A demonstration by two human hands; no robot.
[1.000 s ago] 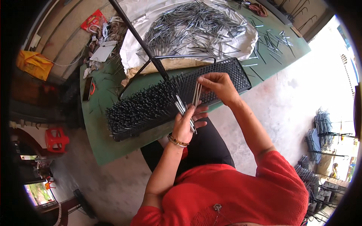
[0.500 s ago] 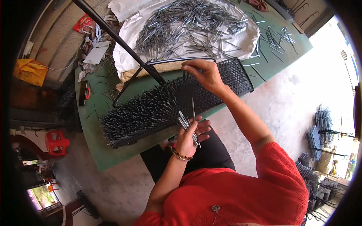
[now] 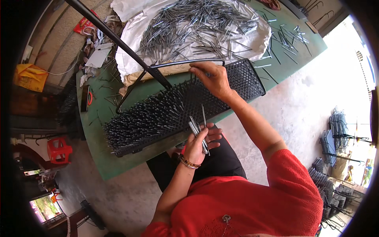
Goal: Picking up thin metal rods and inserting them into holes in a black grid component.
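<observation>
My left hand (image 3: pixel 195 145) is palm up below the front edge of a black perforated rack (image 3: pixel 245 81), its thumb and fingers around a small bundle of thin metal rods (image 3: pixel 194 126). One rod in it sticks up apart from the others. Over the rack's far edge, by its bent frame bar, my right hand (image 3: pixel 215 79) is pinched with fingertips pointing down. A thin dark rod shows just under those fingertips, its lower end hard to make out. Many upright rods (image 3: pixel 146 116) fill the rack's left part, while bare holes show on the right.
A heap of loose rods (image 3: pixel 205 23) lies on a white sheet (image 3: pixel 125 73) behind the rack. More rods scatter over the green table (image 3: pixel 94 152). A long black bar (image 3: pixel 114 37) rises from the rack toward upper left. A phone (image 3: pixel 85 98) lies at the left edge; a red stool (image 3: pixel 59 150) stands beyond.
The rack and table have shifted very slightly leftward in view. My right hand keeps its pinch at nearly the same spot, and the rods in my left hand have tilted a little.
</observation>
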